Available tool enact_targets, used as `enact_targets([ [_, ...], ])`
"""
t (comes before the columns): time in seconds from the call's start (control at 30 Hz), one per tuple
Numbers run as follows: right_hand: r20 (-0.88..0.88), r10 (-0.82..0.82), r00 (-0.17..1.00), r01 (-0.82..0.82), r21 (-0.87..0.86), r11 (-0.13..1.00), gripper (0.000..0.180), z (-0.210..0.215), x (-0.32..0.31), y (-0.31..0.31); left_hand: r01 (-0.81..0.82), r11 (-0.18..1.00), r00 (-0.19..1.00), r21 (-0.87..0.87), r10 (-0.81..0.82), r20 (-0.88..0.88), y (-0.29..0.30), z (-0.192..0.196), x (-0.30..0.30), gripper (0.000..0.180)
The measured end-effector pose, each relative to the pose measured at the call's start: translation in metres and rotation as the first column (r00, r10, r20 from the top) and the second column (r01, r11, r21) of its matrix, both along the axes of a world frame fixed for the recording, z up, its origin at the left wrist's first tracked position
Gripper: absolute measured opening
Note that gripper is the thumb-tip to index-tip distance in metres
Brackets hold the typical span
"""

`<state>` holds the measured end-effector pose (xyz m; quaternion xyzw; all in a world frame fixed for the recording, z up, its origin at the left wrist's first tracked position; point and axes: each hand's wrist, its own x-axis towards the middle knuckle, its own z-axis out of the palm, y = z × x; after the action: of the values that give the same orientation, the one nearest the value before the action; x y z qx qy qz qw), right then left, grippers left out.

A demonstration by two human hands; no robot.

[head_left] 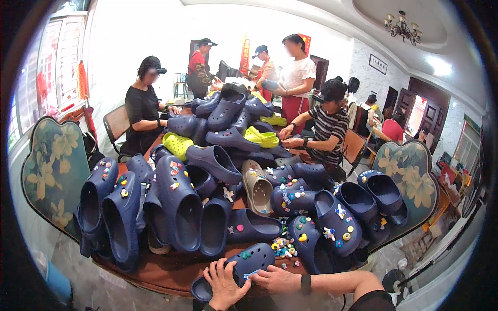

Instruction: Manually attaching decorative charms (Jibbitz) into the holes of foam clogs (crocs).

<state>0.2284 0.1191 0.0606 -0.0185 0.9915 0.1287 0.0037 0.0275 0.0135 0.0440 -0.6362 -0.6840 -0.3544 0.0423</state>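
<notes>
A navy clog (258,256) with a dark green charm on its toe lies at the table's near edge, its heel pointing left. My left hand (226,284) grips its side, the fingers spread across the foot opening. With fingertips pinched together, my right hand (276,280) holds a small light-blue and white shoe charm (250,274) against the clog's upper. Whether the charm's stem sits in a hole cannot be seen. Just beyond my right hand is a heap of small colourful charms (284,249).
Navy clogs with charms (179,202) crowd the table left and right. A beige clog (257,187) lies mid-table, and lime-green clogs (262,137) show in the tall pile behind. Co-workers sit and stand around the far side. Floral-patterned chair backs (58,176) flank the table.
</notes>
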Motion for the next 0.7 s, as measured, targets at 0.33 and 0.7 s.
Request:
enact_targets([
  [0.33, -0.446, -0.273, 0.852, 0.052, -0.447, 0.893, 0.042, -0.015, 0.003, -0.004, 0.034, 0.999, 0.999, -0.003, -0.034, 0.033, 0.0, -0.002, -0.003, 0.078],
  [0.7, -0.564, -0.42, 0.711, 0.067, -0.54, 0.839, 0.033, -0.022, -0.003, -0.013, -0.043, 0.999, 0.999, -0.022, 0.043, 0.023, 0.008, 0.002, 0.008, 0.079],
])
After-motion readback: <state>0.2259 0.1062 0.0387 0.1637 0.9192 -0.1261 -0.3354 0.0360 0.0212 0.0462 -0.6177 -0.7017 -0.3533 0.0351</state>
